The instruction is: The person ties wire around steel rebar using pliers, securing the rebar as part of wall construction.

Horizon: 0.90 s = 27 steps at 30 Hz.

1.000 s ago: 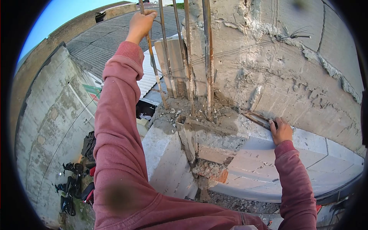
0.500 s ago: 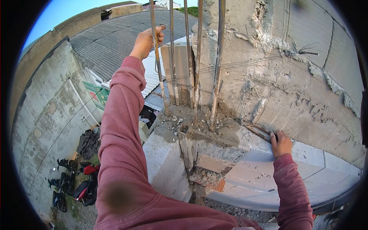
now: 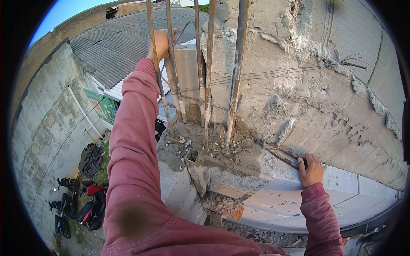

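Observation:
My left hand [image 3: 161, 44] reaches in among the upright rebars [image 3: 235, 81], partly hidden behind the two leftmost bars. Its fingers are closed around a thin bent steel rod [image 3: 182, 32], whose hooked end sticks out to the right. Down on the pale block ledge [image 3: 341, 181], my right hand [image 3: 312, 170] is closed on the near end of a rusty pair of pincers [image 3: 283, 156] with two long arms. The far end of the pincers lies against the foot of the rough wall. The rebars rise from rubble and damp mortar [image 3: 188, 134].
A rough mortared wall [image 3: 282, 94] with wires [image 3: 273, 73] strung across it stands on the right. An open square tube [image 3: 193, 157] sticks up from the ledge. Far below on the left are motorbikes [image 3: 92, 205] beside a wall. A corrugated roof [image 3: 111, 40] lies beyond.
The view has shifted, with the rebars now farther left. My left hand has moved behind the leftmost bars, and the bent rod's hook now shows to its right. My right hand stays on the pincers.

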Each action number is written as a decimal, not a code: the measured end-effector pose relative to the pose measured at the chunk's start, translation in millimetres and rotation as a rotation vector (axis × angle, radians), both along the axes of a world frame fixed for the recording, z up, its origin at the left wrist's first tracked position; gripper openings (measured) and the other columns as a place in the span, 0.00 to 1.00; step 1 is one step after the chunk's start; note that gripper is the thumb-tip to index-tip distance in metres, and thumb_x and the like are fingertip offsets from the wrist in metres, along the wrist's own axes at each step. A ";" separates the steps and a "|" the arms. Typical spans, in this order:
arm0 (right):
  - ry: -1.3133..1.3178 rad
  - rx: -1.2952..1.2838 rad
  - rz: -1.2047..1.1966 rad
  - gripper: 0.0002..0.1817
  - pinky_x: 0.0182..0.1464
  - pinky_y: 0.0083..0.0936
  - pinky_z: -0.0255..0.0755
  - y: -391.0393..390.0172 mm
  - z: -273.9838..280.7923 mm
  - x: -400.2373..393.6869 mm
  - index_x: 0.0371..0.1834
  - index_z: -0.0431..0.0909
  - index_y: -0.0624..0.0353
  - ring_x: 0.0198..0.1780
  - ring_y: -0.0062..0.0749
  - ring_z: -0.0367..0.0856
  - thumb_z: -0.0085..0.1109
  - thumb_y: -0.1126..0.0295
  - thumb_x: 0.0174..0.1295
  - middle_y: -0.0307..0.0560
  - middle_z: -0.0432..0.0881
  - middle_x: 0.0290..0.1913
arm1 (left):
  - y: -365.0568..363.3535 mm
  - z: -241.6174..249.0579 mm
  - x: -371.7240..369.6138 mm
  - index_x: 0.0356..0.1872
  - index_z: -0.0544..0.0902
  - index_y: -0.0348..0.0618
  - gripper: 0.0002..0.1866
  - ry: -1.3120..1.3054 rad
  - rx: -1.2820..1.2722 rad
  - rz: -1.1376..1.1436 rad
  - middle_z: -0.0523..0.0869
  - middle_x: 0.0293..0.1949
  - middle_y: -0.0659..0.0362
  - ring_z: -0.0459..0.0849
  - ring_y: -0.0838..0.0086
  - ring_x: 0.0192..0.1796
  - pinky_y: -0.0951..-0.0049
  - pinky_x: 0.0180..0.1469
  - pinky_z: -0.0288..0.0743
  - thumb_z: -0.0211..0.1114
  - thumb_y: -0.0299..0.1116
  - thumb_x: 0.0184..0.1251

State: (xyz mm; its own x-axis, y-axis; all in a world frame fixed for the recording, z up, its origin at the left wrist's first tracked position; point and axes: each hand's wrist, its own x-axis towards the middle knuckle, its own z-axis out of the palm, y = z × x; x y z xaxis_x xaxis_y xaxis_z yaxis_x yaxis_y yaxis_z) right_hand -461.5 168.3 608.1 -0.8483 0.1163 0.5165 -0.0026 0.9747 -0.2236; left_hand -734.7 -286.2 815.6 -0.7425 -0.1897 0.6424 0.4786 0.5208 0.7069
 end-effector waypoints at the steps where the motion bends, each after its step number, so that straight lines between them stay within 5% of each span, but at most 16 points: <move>1: -0.019 -0.010 -0.002 0.11 0.42 0.38 0.69 -0.6 -0.9 3.2 0.31 0.76 0.60 0.38 0.49 0.77 0.55 0.62 0.59 0.51 0.78 0.32 | -8.9 -6.5 -10.7 0.28 0.85 0.36 0.24 0.073 -0.105 0.031 0.76 0.23 0.60 0.73 0.72 0.28 0.72 0.32 0.66 0.56 0.50 0.67; 4: 0.003 -0.012 -0.003 0.11 0.41 0.38 0.69 2.4 1.9 1.6 0.30 0.76 0.60 0.38 0.49 0.77 0.55 0.62 0.58 0.51 0.77 0.31 | -7.6 3.9 -20.6 0.35 0.86 0.40 0.27 0.041 -0.105 0.024 0.86 0.40 0.49 0.85 0.60 0.41 0.67 0.44 0.76 0.46 0.53 0.71; 7: 0.005 -0.013 0.002 0.11 0.41 0.38 0.69 3.3 3.8 1.7 0.30 0.76 0.60 0.37 0.48 0.76 0.55 0.62 0.58 0.51 0.77 0.31 | -14.2 11.2 -17.0 0.45 0.84 0.40 0.31 0.219 -0.209 0.313 0.86 0.40 0.46 0.84 0.61 0.43 0.63 0.48 0.75 0.42 0.57 0.71; 9: 0.002 -0.014 -0.002 0.11 0.41 0.37 0.69 2.8 2.3 1.5 0.30 0.76 0.60 0.37 0.49 0.76 0.55 0.62 0.58 0.51 0.77 0.31 | -26.7 25.9 -1.7 0.55 0.78 0.39 0.33 0.452 0.374 -0.276 0.82 0.49 0.43 0.81 0.55 0.50 0.60 0.51 0.72 0.41 0.59 0.70; 12: 0.005 -0.013 -0.004 0.12 0.41 0.38 0.69 2.4 1.6 1.3 0.30 0.76 0.60 0.37 0.49 0.77 0.55 0.62 0.59 0.51 0.77 0.31 | -17.8 68.6 65.3 0.53 0.75 0.34 0.32 0.328 0.608 -1.095 0.78 0.53 0.44 0.77 0.55 0.53 0.61 0.50 0.69 0.49 0.57 0.68; 14: 0.006 0.002 -0.014 0.12 0.41 0.38 0.70 4.0 -0.6 0.3 0.30 0.76 0.60 0.37 0.49 0.77 0.55 0.62 0.59 0.51 0.77 0.31 | 11.9 96.6 97.4 0.51 0.77 0.37 0.26 0.096 0.576 -0.972 0.83 0.43 0.49 0.81 0.60 0.46 0.60 0.53 0.70 0.52 0.52 0.67; 17: -0.007 0.001 -0.025 0.11 0.41 0.39 0.70 1.7 -0.9 1.6 0.30 0.76 0.60 0.38 0.49 0.77 0.54 0.62 0.59 0.52 0.78 0.32 | -19.7 111.7 20.2 0.54 0.76 0.36 0.27 0.555 0.327 -0.493 0.83 0.46 0.51 0.81 0.59 0.50 0.61 0.59 0.68 0.58 0.49 0.64; 20: 0.006 0.006 -0.032 0.11 0.41 0.40 0.70 0.4 -2.2 3.6 0.30 0.76 0.59 0.38 0.50 0.77 0.54 0.62 0.60 0.52 0.78 0.32 | 30.2 115.5 125.2 0.55 0.73 0.33 0.29 0.683 0.013 -0.064 0.78 0.54 0.48 0.76 0.55 0.56 0.63 0.59 0.68 0.62 0.45 0.60; 22: 0.015 0.031 -0.037 0.12 0.41 0.40 0.70 0.7 -3.2 2.7 0.30 0.76 0.59 0.38 0.51 0.77 0.53 0.61 0.60 0.53 0.78 0.33 | 40.0 126.9 103.4 0.51 0.76 0.31 0.26 0.722 -0.047 0.241 0.79 0.51 0.43 0.78 0.53 0.53 0.60 0.54 0.71 0.65 0.41 0.56; 24: 0.012 0.065 -0.049 0.12 0.41 0.41 0.70 1.6 -4.1 3.0 0.30 0.75 0.59 0.38 0.51 0.77 0.53 0.61 0.61 0.54 0.78 0.33 | 55.5 119.1 100.7 0.46 0.78 0.33 0.21 1.124 -0.353 0.760 0.83 0.40 0.42 0.82 0.50 0.44 0.58 0.47 0.74 0.64 0.38 0.55; 27: 0.000 0.064 -0.064 0.13 0.41 0.41 0.70 0.7 -3.2 4.0 0.30 0.75 0.60 0.38 0.52 0.77 0.52 0.60 0.62 0.54 0.78 0.33 | 92.8 113.8 79.5 0.45 0.77 0.36 0.17 0.982 -0.052 0.444 0.83 0.32 0.42 0.82 0.49 0.37 0.55 0.45 0.74 0.60 0.37 0.58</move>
